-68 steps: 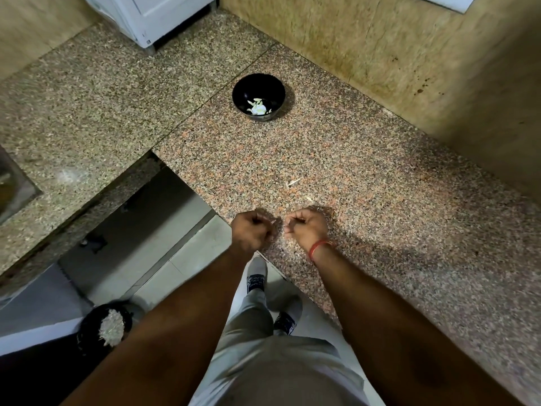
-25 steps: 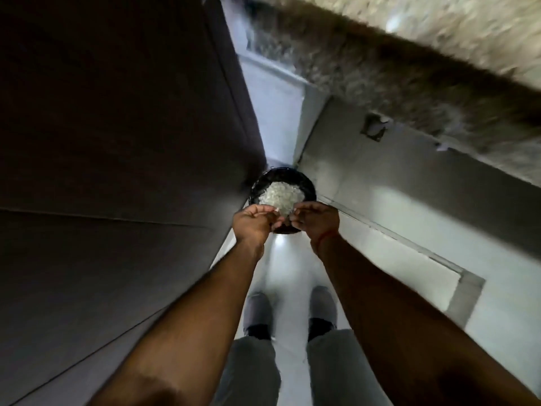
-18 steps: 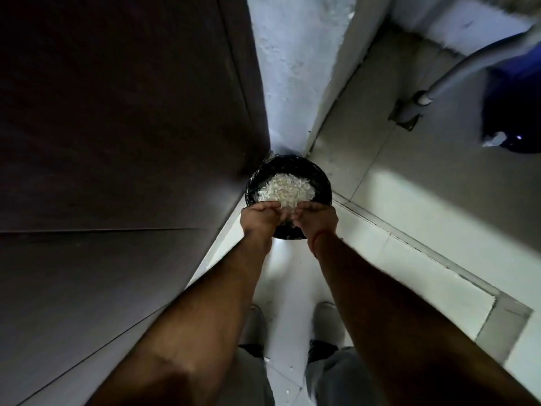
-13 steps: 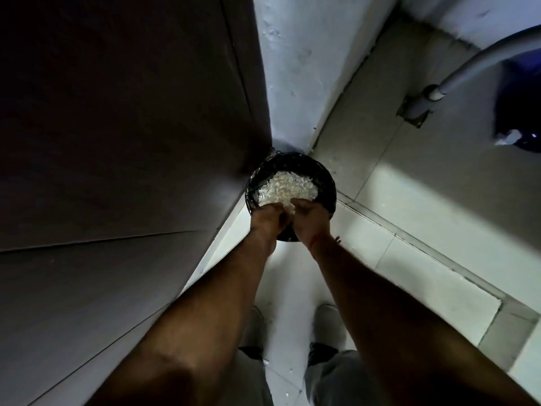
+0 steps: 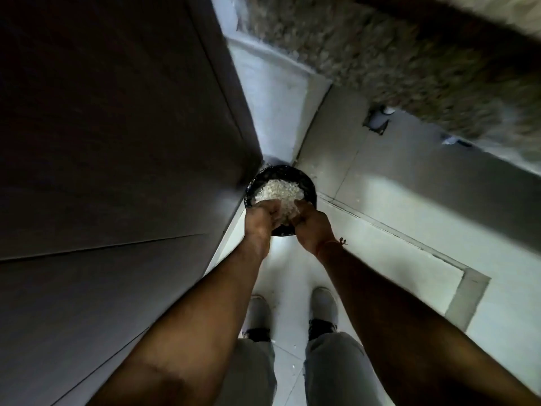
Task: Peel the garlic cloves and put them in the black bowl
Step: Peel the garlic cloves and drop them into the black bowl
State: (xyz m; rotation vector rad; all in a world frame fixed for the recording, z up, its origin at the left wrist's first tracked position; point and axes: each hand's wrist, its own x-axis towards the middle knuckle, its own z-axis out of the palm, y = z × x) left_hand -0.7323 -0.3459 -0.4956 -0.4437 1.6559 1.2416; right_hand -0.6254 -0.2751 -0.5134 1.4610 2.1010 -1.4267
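In the middle of the frame, a round black bin [image 5: 304, 183] is standing on the pale tiled floor [image 5: 380, 230], tucked into the corner between a dark flat cabinet panel [image 5: 117, 142] filling the left side and a grey-white wall strip [image 5: 263, 92] running up to the top centre; a heap of white papery garlic skins [image 5: 278, 190] is filling its inside; the left hand [image 5: 260, 222] and the right hand [image 5: 311, 227] are hovering side by side over the near rim, knuckles toward the camera, fingers curling downward into the heap; whether they are pinching skins or merely touching them cannot be told, since the fingertips are hidden among the white flakes; a thin reddish thread band [image 5: 330, 244] is circling the right wrist, with a knotted end sticking out to the right; both bare forearms are reaching up from the lower edge of the frame; below them, two grey shoes [image 5: 322, 303] and grey trouser legs [image 5: 333, 370] are showing at the bottom centre, feet slightly apart; a few white flecks are lying on the floor between the shoes; in the upper right, the blurred speckled stone edge of the worktop [image 5: 409, 54] is slanting across the frame; neither the garlic cloves nor the task's black bowl are in view.
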